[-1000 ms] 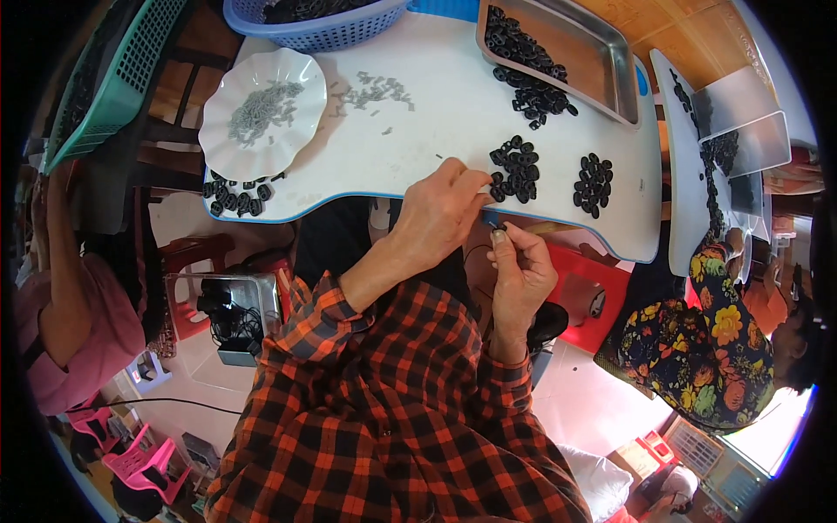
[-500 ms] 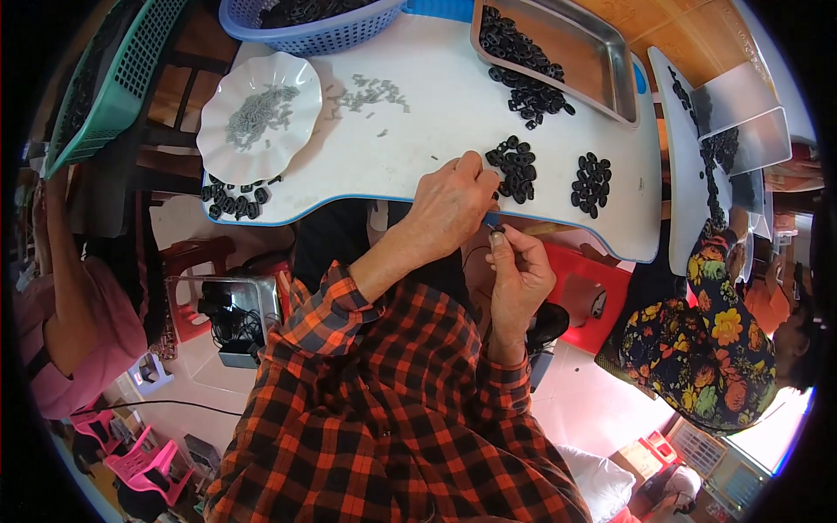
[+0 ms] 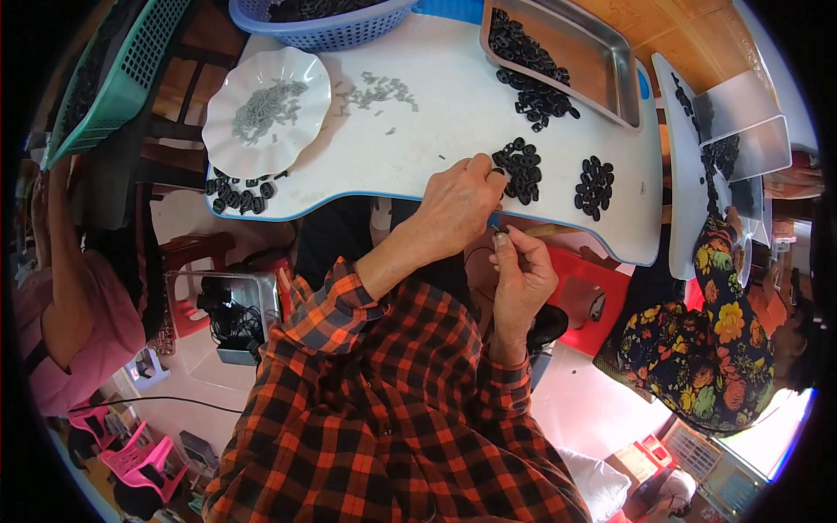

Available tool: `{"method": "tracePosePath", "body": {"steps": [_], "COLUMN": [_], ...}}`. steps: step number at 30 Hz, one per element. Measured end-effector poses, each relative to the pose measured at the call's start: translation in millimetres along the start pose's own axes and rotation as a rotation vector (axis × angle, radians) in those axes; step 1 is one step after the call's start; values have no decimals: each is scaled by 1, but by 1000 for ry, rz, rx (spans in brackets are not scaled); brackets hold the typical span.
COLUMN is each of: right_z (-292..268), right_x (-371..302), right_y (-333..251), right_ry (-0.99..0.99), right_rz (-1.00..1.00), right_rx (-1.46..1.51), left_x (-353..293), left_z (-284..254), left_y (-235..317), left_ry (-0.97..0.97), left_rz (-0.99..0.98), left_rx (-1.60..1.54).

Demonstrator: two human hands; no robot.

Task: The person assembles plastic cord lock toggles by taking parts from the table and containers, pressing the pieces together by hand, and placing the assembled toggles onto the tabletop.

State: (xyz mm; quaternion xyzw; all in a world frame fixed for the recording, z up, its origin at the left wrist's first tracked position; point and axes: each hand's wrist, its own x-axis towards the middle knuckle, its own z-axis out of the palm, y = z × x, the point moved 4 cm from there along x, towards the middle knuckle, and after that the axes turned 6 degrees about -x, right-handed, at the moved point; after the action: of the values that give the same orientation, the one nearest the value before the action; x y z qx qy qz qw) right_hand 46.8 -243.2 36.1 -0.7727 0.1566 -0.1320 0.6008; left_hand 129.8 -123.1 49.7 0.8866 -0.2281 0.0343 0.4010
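Left hand (image 3: 460,205) is over the near edge of the table, fingers curled in toward the thumb. Fingertips are at the left side of the middle cluster of black parts (image 3: 522,177); can't tell if they grip one, the knuckles hide it. Right hand (image 3: 526,275) is just off the near edge, to the right of the left one and nearer the body. Thumb and index are pinched together on a small dark piece (image 3: 501,231), no gap visible; other fingers loosely bent. A blue bit (image 3: 494,220) shows between the two hands; too small to tell what it is.

White table (image 3: 418,144) has a blue, curved near edge. Middle cluster lies near that edge; a second cluster of black parts (image 3: 595,188) sits to its right, well apart. Far right: metal tray (image 3: 602,65), black parts heaped in its left end, and a black heap (image 3: 542,103) outside it, just near of its rim.

Left side: scalloped white plate (image 3: 305,131) with small grey pieces (image 3: 268,112) on it, loose grey bits (image 3: 380,91) scattered right of it, a group of black parts (image 3: 240,197) on its near side. Blue basket (image 3: 349,33) at far left, dark parts inside.
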Motion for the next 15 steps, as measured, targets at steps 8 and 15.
{"method": "tracePosePath", "body": {"steps": [8,15], "right_z": [0,0], "right_x": [-2,-4], "right_y": [-2,-10], "right_ry": [27,43], "right_rz": [48,84], "right_rx": [56,89], "left_x": [-3,-26], "left_z": [-2,-16], "left_y": [1,-15], "left_ry": [31,139], "left_rz": [49,-17], "left_rx": [-44,-591]}}
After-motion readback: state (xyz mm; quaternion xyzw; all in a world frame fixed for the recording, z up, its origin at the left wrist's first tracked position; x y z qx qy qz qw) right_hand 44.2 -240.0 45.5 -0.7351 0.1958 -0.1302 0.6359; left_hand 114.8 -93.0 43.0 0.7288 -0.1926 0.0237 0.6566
